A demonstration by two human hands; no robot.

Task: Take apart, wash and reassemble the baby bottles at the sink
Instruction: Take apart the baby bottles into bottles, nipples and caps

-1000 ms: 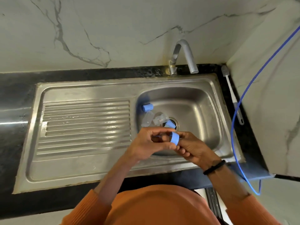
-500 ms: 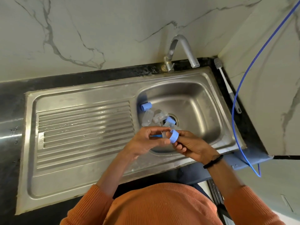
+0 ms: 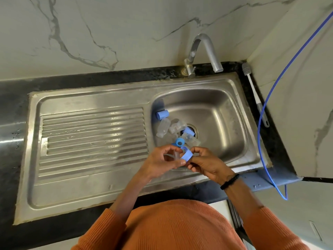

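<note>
While the blue plastic collar ring is pinched by the right hand above the steel sink basin, its clear silicone teat, gripped by the left hand, should be eased out squarely.

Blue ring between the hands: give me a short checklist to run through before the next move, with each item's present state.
1. Blue ring held by both hands: ok; left hand and right hand both have fingers on it.
2. Clear part in left hand: ok.
3. Ring fully separated from clear part: cannot tell.
4. Hands over basin: ok.
5. Brush available: ok, on counter right of sink.
6. Water running from tap: not ok, none visible.
</note>
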